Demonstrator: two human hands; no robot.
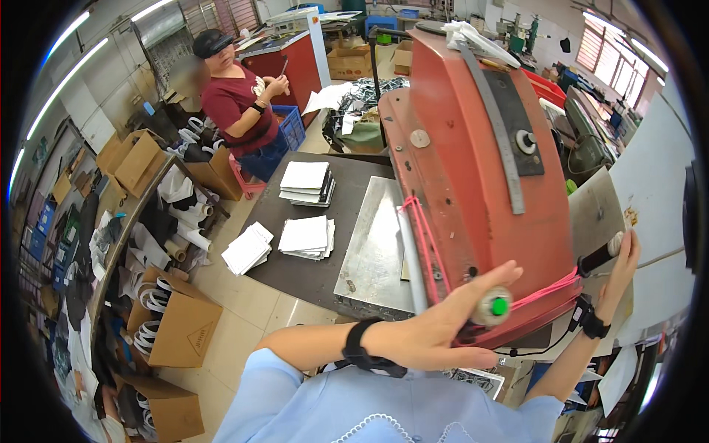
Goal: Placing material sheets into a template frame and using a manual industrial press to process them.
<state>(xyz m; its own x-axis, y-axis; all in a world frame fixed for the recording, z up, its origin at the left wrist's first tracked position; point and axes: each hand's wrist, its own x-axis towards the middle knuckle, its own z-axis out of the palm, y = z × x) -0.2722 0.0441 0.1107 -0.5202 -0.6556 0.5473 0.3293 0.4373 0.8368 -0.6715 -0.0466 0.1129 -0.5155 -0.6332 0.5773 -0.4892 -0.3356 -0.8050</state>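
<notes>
The large red head of a press machine [473,148] stands in front of me, with pink cord [543,288] tied round its lower part. My left hand [443,325] is at a pale handle end with a green button [500,306]. Its fingers stretch out above the button and the thumb points out below, so the hand is open around it. On the right side of the machine, my right hand [619,273] lies against the wrapped end of a dark handle [597,258]. Those fingers look straight and open; part of the thumb side is hidden.
Three stacks of white sheets [304,235] lie on the dark table [295,284] beside a metal plate [373,244]. Cardboard boxes [185,332] with white rolled pieces stand on the floor at left. A person in a dark red shirt [233,111] stands beyond the table.
</notes>
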